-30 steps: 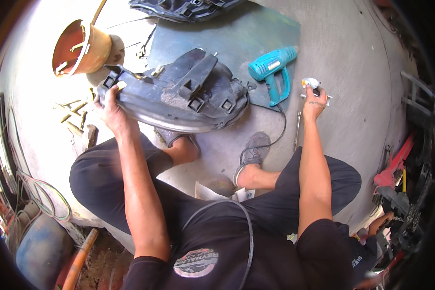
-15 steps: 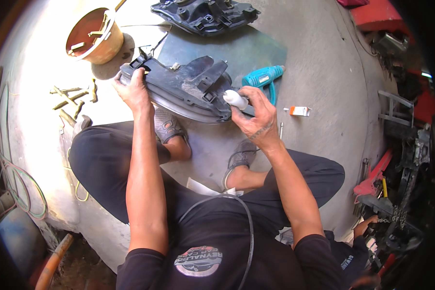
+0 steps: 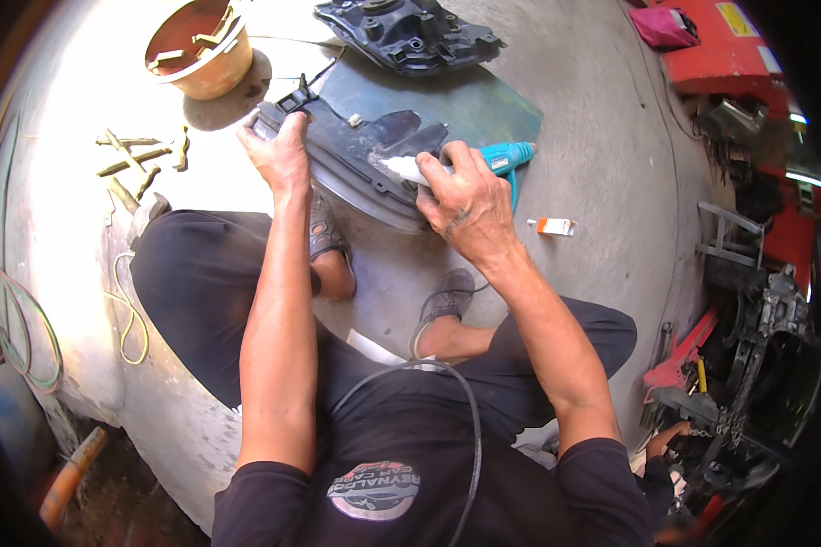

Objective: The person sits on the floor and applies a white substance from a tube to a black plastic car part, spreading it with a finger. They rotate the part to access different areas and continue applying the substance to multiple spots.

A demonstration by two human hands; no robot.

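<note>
A black car headlight (image 3: 342, 164) is held tilted above the floor in front of me, the back of its housing facing up. My left hand (image 3: 281, 153) grips its left end, thumb on top and fingers around the edge. In my right hand (image 3: 470, 202) is a small white squeeze bottle (image 3: 407, 170), closed in the fingers. Its nozzle points left, at a pale patch on the middle of the housing; whether it touches I cannot tell. Just beyond my right hand lies a teal heat gun (image 3: 509, 158), partly hidden by the hand.
A second black headlight (image 3: 410, 36) lies farther away, by a dark flat sheet (image 3: 465, 96). To the right is a small orange-and-white box (image 3: 556, 226). Left are a brown bucket (image 3: 219, 73) and several sticks (image 3: 137, 164). Metal parts, chains and another person's hand (image 3: 673, 436) are at right.
My right hand has brought the bottle left, from the headlight's right end to over the middle of its housing. My left hand keeps its grip. The whole view has shifted slightly.
</note>
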